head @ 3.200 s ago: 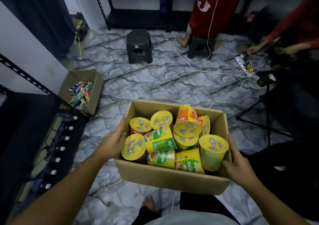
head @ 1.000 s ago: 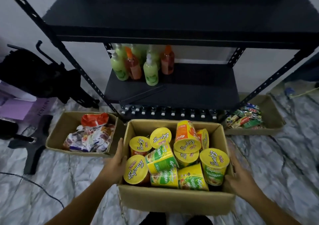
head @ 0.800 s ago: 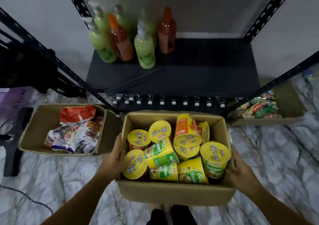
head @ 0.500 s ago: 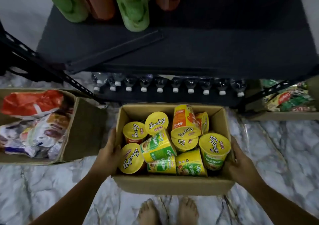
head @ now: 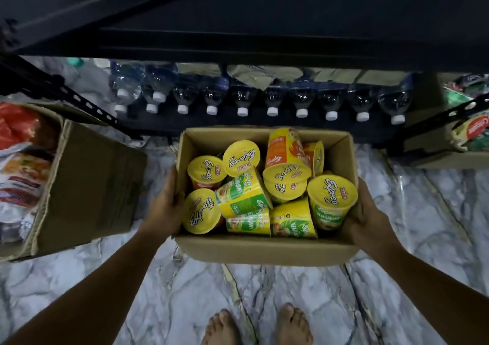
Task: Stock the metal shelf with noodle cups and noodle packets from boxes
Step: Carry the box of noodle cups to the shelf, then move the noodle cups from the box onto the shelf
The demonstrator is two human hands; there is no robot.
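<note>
An open cardboard box point(head: 264, 248) is held above the marble floor, right in front of the black metal shelf point(head: 238, 27). It is full of several noodle cups point(head: 243, 193) with yellow lids, some upright, some on their sides. My left hand point(head: 165, 205) grips the box's left wall, thumb over the rim. My right hand point(head: 366, 219) grips the right wall the same way. A second box point(head: 87, 185) at the left holds noodle packets point(head: 18, 156).
A row of water bottles point(head: 243, 98) with white caps lies on the bottom shelf level, just behind the held box. Another box point(head: 449, 159) with green and red packs sits at the right by the shelf post. My bare feet point(head: 256, 326) stand on the marble floor.
I have turned from the room to the shelf and bent down. The box has come lower and closer to the bottom shelf. Both hands keep their hold.
</note>
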